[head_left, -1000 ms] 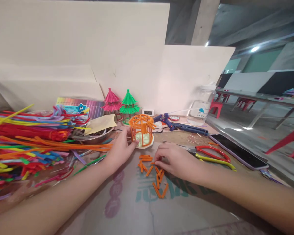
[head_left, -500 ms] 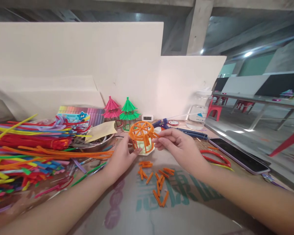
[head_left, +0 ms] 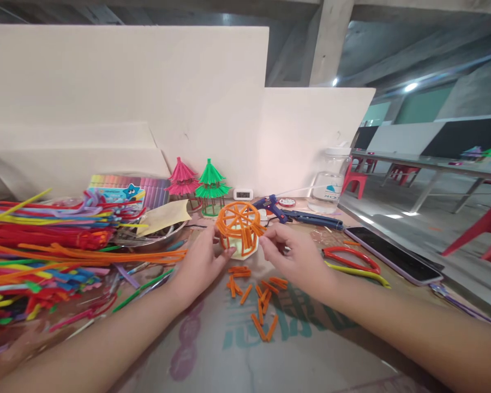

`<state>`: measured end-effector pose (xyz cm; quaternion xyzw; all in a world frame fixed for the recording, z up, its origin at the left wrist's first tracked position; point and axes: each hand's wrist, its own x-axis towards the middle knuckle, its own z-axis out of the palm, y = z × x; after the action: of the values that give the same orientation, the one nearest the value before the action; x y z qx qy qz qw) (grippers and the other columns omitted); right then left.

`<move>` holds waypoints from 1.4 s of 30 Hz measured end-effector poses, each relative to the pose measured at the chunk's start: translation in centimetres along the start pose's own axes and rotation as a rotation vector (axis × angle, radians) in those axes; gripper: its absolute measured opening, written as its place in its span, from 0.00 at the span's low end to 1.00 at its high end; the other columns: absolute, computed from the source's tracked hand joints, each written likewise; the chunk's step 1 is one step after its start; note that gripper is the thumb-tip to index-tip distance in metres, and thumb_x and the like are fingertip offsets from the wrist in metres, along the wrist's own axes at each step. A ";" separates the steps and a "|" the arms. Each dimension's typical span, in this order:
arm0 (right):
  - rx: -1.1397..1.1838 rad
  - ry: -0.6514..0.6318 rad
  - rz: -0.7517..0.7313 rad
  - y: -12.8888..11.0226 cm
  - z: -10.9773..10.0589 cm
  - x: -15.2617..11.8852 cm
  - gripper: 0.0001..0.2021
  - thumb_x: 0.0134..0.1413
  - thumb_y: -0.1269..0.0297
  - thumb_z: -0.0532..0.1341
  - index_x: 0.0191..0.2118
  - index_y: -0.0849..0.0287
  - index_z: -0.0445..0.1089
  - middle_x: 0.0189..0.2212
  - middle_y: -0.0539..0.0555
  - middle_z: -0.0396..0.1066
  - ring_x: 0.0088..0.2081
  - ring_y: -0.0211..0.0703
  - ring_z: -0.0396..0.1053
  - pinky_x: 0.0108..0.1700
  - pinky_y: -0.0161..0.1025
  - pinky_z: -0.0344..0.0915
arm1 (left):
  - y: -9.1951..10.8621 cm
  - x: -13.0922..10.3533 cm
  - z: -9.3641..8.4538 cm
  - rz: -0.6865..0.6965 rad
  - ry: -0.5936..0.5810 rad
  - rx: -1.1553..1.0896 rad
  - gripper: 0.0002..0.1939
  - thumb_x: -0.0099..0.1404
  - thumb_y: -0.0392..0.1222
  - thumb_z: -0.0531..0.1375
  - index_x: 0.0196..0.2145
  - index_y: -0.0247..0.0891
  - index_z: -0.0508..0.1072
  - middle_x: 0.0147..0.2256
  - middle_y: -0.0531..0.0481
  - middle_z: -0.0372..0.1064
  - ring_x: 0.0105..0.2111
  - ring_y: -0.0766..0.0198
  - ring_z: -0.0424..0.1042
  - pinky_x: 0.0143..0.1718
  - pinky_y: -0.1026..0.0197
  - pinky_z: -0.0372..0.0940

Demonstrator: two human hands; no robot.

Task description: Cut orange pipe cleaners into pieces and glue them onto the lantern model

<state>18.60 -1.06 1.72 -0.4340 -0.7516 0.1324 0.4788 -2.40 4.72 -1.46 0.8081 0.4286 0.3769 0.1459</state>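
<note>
A small round frame of orange pipe cleaners (head_left: 238, 206), with a spoked top and a pale base, sits in front of me. My left hand (head_left: 202, 262) grips its left side, thumb low near the base. On the opposite side, my right hand (head_left: 292, 251) is closed in a pinch at the end of a short orange pipe-cleaner piece (head_left: 262, 230) by the rim; the fingertips partly hide it. Several cut orange pieces (head_left: 265, 297) lie scattered just below the frame.
Pink (head_left: 180, 177) and green pagoda models (head_left: 210, 180) stand behind, beside a small clock (head_left: 243, 194). A blue glue gun (head_left: 272, 206), pliers (head_left: 352, 256), a phone (head_left: 393, 255) and a water bottle (head_left: 328, 183) are rightward. Bundled pipe cleaners (head_left: 45, 234) cover the left.
My right hand has shifted slightly left and lower, its fingers more curled beside the orange rim. My left hand keeps its hold. The whole view has shifted a little.
</note>
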 end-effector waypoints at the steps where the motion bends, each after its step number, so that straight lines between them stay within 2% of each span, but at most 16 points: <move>1: -0.020 0.001 -0.002 0.1 0.0 0.0 0.09 0.59 0.65 0.56 0.27 0.58 0.64 0.19 0.45 0.62 0.22 0.32 0.59 0.25 0.31 0.54 | 0.0 0.0 0.0 -0.003 -0.003 0.005 0.24 0.63 0.46 0.59 0.55 0.39 0.61 0.49 0.40 0.68 0.46 0.52 0.72 0.48 0.47 0.69; 17: -0.200 -0.086 0.033 0.8 0.2 0.4 0.13 0.61 0.57 0.55 0.28 0.57 0.66 0.19 0.47 0.62 0.22 0.36 0.58 0.27 0.35 0.51 | 0.0 -0.1 -0.1 0.007 -0.009 0.001 0.25 0.64 0.44 0.58 0.57 0.39 0.60 0.48 0.40 0.68 0.45 0.52 0.72 0.48 0.46 0.68; 20: -0.023 -0.108 0.133 1.2 0.2 0.1 0.18 0.61 0.52 0.55 0.24 0.57 0.65 0.17 0.47 0.62 0.21 0.36 0.57 0.26 0.35 0.52 | -0.4 0.1 0.1 0.013 -0.004 -0.064 0.23 0.65 0.46 0.58 0.56 0.39 0.61 0.48 0.41 0.69 0.45 0.54 0.72 0.49 0.47 0.68; 24: 0.529 -0.229 0.414 2.0 0.9 -0.2 0.20 0.56 0.43 0.57 0.30 0.57 0.66 0.19 0.47 0.66 0.20 0.36 0.61 0.25 0.35 0.58 | -0.8 0.2 0.3 0.026 -0.010 -0.139 0.22 0.66 0.46 0.57 0.56 0.39 0.61 0.49 0.42 0.68 0.48 0.54 0.71 0.52 0.48 0.67; 26: 0.704 -0.242 0.471 2.0 1.3 -0.2 0.20 0.52 0.43 0.62 0.32 0.57 0.65 0.20 0.46 0.67 0.20 0.35 0.61 0.25 0.35 0.60 | -0.8 0.2 0.2 0.028 -0.021 -0.140 0.23 0.66 0.46 0.57 0.56 0.39 0.60 0.50 0.41 0.67 0.50 0.53 0.70 0.53 0.47 0.66; 33: 0.823 -0.236 0.466 0.9 1.7 -0.2 0.18 0.47 0.49 0.67 0.30 0.60 0.67 0.19 0.46 0.68 0.20 0.33 0.62 0.26 0.34 0.61 | 0.1 0.1 -0.2 0.084 -0.046 -0.114 0.22 0.66 0.45 0.56 0.57 0.39 0.60 0.54 0.40 0.65 0.54 0.51 0.67 0.57 0.45 0.63; 42: 0.999 -0.198 0.562 0.6 1.9 -0.5 0.14 0.47 0.56 0.69 0.31 0.60 0.69 0.19 0.46 0.68 0.20 0.31 0.62 0.25 0.31 0.60 | 0.2 0.0 -0.2 0.088 -0.043 -0.120 0.23 0.66 0.45 0.57 0.57 0.40 0.61 0.54 0.40 0.65 0.52 0.52 0.70 0.54 0.48 0.66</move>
<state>17.42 -0.67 0.04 -0.3238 -0.4950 0.6331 0.4994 -2.41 4.63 -1.23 0.8238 0.3660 0.3905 0.1866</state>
